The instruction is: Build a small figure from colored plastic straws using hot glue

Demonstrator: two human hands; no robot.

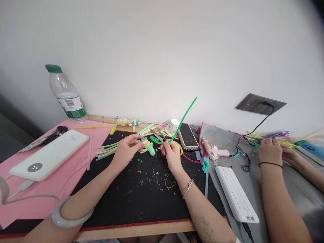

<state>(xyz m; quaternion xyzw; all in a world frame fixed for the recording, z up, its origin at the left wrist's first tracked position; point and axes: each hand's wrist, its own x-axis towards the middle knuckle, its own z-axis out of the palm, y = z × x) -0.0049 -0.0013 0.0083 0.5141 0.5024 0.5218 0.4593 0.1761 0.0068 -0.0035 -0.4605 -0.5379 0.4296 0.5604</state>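
Observation:
My left hand [130, 146] pinches a small yellow and mint-green pipe-cleaner figure [149, 147] with a bit of blue at its top, just above the black mat [121, 199]. Closed around a pair of scissors [156, 135], my right hand [172, 153] is close beside it, with the silver blades pointing up and left. A bright green pipe cleaner [187, 115] also comes out of my right hand, one end rising to the right and a bent part by the blades. My palm hides most of the scissors' handles.
Pale pipe cleaners [107, 151], a paper cup [172, 126] and a phone [188, 135] lie behind my hands. Rightward are a pink glue gun [215, 151], a white power bank [236, 194] and another person's hands [270, 150]. A bottle [67, 94] and larger power bank [50, 153] stand left.

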